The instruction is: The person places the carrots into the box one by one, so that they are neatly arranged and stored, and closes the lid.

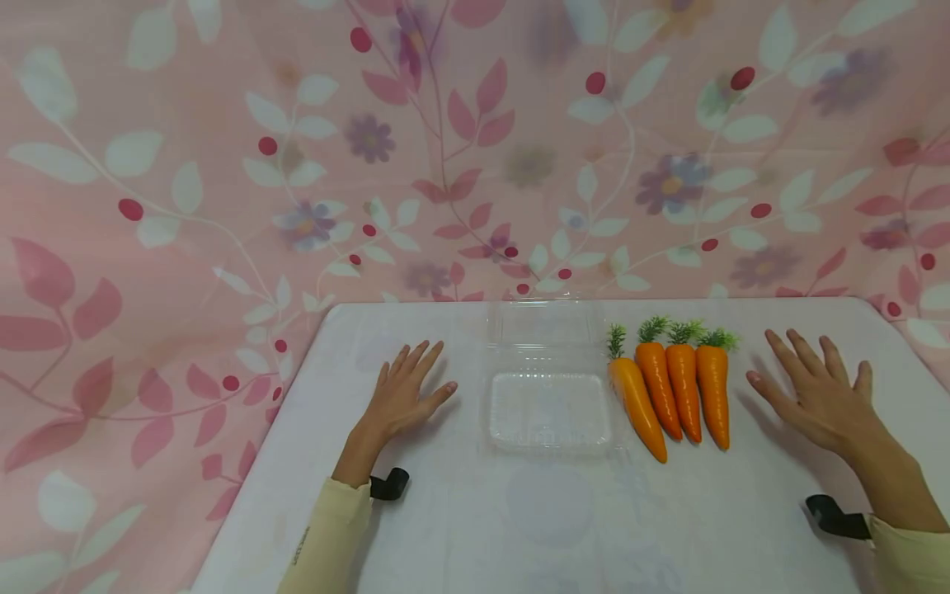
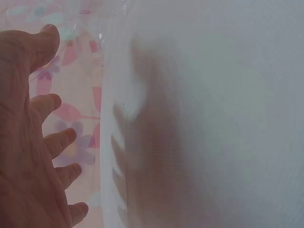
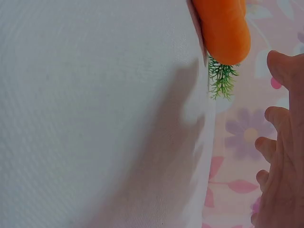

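Note:
My left hand hovers over the white table, fingers spread and holding nothing, to the left of a clear plastic clamshell box. The box lies with its lid folded back toward the far edge, and its tray holds nothing. Right of it several orange carrots with green tops lie side by side. The leftmost carrot is paler and tilted, close to the tray's side; the rightmost carrot is nearest my right hand. That hand is also spread and bare. In the right wrist view, a carrot shows at the top.
The table has a white cover, and its far edge meets a pink floral curtain. A black wrist mount sticks out from the left sleeve, another black mount from the right sleeve.

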`<control>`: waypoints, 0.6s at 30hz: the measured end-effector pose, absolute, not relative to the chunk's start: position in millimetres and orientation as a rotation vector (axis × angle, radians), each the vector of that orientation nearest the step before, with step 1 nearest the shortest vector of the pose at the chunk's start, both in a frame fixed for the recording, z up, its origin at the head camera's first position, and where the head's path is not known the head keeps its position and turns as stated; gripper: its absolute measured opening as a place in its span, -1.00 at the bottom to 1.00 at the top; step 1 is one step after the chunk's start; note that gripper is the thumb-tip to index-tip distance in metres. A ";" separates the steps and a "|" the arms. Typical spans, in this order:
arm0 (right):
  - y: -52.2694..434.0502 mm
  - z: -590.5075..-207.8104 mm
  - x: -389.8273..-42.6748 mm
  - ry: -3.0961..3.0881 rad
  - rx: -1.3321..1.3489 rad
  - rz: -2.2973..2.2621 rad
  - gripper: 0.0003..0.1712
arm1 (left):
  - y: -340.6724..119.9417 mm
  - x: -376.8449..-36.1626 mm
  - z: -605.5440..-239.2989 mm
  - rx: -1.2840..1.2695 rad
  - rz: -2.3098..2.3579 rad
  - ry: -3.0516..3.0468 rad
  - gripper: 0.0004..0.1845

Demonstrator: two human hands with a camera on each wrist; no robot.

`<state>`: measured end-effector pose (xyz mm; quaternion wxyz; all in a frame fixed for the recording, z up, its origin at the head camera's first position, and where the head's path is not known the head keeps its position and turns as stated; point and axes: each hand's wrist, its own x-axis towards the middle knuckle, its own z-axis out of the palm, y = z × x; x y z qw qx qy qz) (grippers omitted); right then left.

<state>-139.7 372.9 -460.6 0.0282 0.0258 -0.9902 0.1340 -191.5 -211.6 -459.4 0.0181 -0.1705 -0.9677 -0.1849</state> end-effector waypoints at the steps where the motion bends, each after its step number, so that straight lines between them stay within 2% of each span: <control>1: 373.1 -461.0 -139.7 -3.057 0.079 0.414 -0.01 | -211.6 -191.4 -458.6 -0.532 -0.587 -3.006 -0.16; 18: 372.6 -458.8 -138.2 -3.068 0.070 0.419 0.00 | -207.8 -196.1 -453.9 -0.628 -0.987 -3.002 -0.12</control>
